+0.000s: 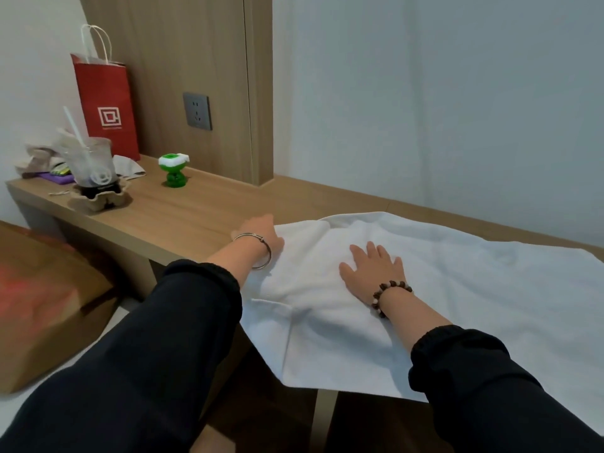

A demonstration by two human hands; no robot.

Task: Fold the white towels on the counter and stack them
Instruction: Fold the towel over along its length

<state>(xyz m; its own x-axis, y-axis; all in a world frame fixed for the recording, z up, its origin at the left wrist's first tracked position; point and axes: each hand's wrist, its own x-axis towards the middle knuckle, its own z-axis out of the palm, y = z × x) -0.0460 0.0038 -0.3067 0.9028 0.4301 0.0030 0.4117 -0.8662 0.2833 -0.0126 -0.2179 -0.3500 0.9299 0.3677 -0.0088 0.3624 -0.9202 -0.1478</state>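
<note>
The white towel [457, 289] is lying spread on the table [183, 217]. The right hand [372, 269] is pressing it flat, fingers splayed; the left hand [258, 237] is touching its edge, grip unclear. Smoothing creases outward first should square the fold.

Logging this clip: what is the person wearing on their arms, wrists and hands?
Both arms are in black long sleeves with gathered cuffs, the left sleeve and the right sleeve alike. The left hand is bare, with a thin silver bangle at the wrist. The right hand is bare too, with a bracelet of dark brown beads and a few pale ones.
</note>
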